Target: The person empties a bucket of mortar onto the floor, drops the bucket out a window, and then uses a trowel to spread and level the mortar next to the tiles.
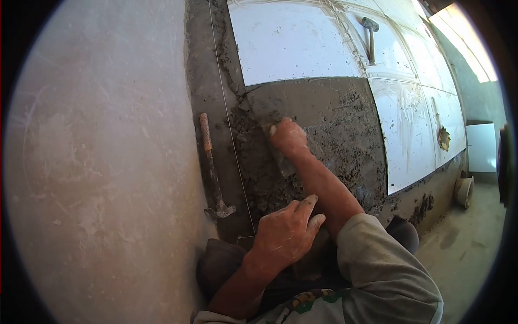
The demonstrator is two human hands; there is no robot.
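My right hand (290,138) is closed round the handle of a trowel, its mortar-smeared blade (287,167) down on the wet mortar bed (345,124). Much of the tool is hidden under my fist and blends with the grey mortar. Nearer my body, my left hand (285,233) hovers with nothing in it, thumb and fingers apart. Left of the mortar, a hammer (215,173) with a worn orange-brown grip lies by the wall, its head toward me. A thin taut string (229,119) runs between the hammer and my hands.
Large white tiles (291,43) border the mortar at the back and right (399,129). A mallet (371,40) and a brownish, leaf-like scrap (443,139) lie on them. A bare wall (108,140) rises on the left; a bucket (463,191) stands at right.
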